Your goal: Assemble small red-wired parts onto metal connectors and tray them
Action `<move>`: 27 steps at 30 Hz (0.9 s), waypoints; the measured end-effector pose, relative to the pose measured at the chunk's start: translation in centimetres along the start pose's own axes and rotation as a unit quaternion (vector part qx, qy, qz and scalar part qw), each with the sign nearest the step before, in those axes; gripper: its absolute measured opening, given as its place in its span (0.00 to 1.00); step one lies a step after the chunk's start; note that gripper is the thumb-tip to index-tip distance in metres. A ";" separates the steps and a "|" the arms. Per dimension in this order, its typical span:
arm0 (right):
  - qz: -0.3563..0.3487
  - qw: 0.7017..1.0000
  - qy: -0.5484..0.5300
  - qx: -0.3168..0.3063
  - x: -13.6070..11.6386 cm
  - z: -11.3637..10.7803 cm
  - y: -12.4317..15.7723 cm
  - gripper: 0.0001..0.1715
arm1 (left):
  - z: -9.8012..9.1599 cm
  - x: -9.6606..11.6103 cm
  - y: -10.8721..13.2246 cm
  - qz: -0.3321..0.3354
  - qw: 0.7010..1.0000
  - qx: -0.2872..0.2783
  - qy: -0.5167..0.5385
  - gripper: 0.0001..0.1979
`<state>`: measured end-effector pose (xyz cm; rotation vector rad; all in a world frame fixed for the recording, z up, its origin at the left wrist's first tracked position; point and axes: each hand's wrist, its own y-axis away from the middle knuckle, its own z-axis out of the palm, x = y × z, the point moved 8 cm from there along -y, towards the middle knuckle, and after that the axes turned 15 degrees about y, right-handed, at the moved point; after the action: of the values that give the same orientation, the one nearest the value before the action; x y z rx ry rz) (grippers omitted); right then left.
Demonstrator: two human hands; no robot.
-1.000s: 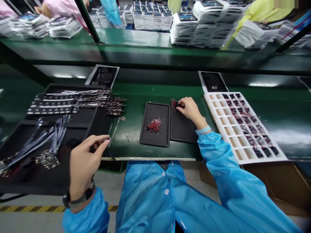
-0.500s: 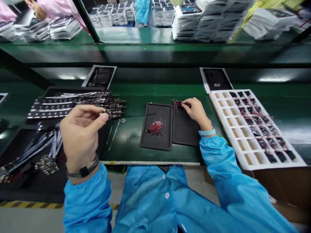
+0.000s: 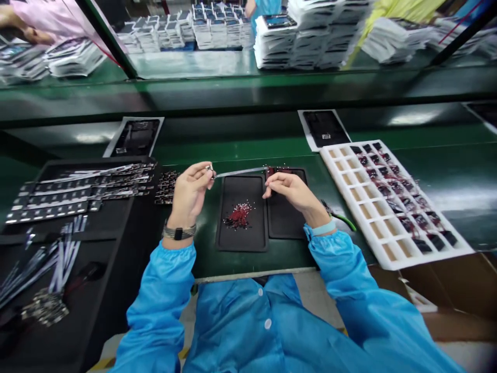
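My left hand (image 3: 190, 192) pinches one end of a thin flat cable strip (image 3: 238, 172) held level above the bench. My right hand (image 3: 289, 189) is closed in a pinch at the strip's other end, over the right of two small black trays (image 3: 285, 220); what its fingers hold is too small to make out. The left black tray (image 3: 243, 235) carries a little heap of red parts (image 3: 237, 215). More tiny red parts (image 3: 274, 169) lie at the right tray's far edge.
A large black tray (image 3: 116, 217) at the left holds several rows of strips and loose cables. A white compartment tray (image 3: 388, 199) with small dark parts lies at the right. Green-handled tool (image 3: 339, 215) beside my right wrist. Stacked packages fill the shelf behind; other people work there.
My left hand lifted a strip from the bench's near left and carried it right to the black trays. My right hand left the red parts and met the strip's end.
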<state>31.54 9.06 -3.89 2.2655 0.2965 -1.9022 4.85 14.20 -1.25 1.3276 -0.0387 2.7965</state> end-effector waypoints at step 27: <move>0.043 0.993 0.101 0.038 0.6 2.5 0.6 0.16 | 1.7 -9.6 3.0 -0.138 0.990 -0.024 0.030 0.18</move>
<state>29.43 7.90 -4.89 2.4824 0.1504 -1.6724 12.09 10.81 -7.62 1.1381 0.0753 2.5834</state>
